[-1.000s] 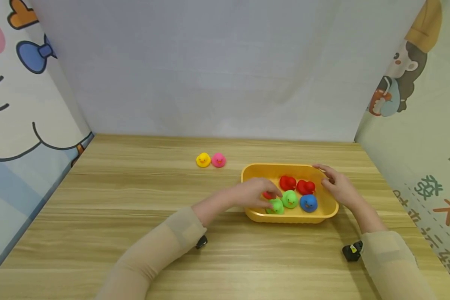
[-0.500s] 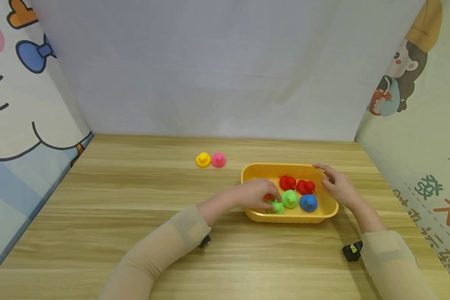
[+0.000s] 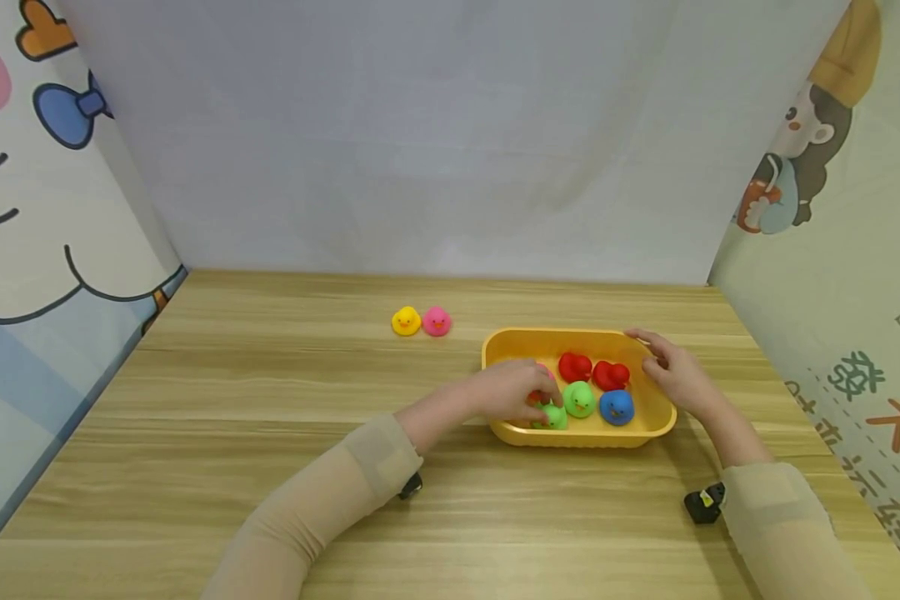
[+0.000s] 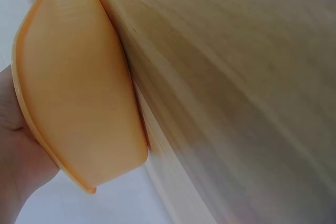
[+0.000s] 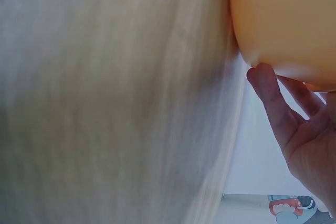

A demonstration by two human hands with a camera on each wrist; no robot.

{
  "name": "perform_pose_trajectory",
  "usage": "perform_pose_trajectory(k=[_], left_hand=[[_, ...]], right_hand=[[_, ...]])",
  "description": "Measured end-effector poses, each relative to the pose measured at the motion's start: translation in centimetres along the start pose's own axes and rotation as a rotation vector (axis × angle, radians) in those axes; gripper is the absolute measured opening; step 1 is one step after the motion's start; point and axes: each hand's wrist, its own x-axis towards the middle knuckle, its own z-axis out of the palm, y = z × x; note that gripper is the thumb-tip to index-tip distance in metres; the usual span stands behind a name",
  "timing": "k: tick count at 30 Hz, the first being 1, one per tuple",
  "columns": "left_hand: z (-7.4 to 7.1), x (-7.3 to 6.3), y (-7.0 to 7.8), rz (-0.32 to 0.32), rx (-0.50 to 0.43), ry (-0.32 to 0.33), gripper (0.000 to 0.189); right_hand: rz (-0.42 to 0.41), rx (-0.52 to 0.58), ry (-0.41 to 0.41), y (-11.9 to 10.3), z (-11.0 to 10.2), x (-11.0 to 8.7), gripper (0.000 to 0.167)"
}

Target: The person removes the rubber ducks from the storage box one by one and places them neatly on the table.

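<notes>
A yellow plastic basket (image 3: 510, 433) stands on the right half of the table, with several rubber ducks in it. My left hand (image 3: 510, 390) reaches over its left end and pinches a green rubber duck (image 3: 552, 418) between thumb and fingers. Partly behind those fingers is a pink-red duck (image 3: 544, 372). A second green duck (image 3: 579, 400), a blue duck (image 3: 617, 407) and two red ducks (image 3: 575, 367) lie to the right. My right hand (image 3: 675, 375) grips the basket's right end, its fingers (image 5: 265, 80) against the outer wall. In the left wrist view, the basket wall (image 4: 79, 87) hides the ducks.
On the table (image 3: 270, 375), behind the basket and to its left, a yellow duck (image 3: 407, 321) and a pink duck (image 3: 437, 322) sit side by side. Small black devices show at the left cuff (image 3: 411, 485) and right cuff (image 3: 705, 503). A pale cloth (image 3: 450, 142) hangs behind the table.
My left hand has shifted slightly and its fingers have closed round the green duck, uncovering more of the pink-red one behind. My right hand and the basket have stayed put.
</notes>
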Motion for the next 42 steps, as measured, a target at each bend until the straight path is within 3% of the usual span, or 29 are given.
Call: perform_pose_trajectory(k=[9, 24, 42], left_hand=[[0.2, 0.0, -0.2, -0.001, -0.034, 0.007, 0.025], [-1.1, -0.6, 0.1, -0.015, -0.097, 0.043, 0.024], [-3.4, -2.7, 0.8, -0.069, -0.155, 0.134, 0.021]], right_hand=[[0.005, -0.014, 0.004, -0.1, 0.1, 0.0, 0.047], [-0.006, -0.016, 0.015, 0.0, 0.2, 0.0, 0.047], [0.007, -0.016, 0.009, 0.1, 0.2, 0.1, 0.047]])
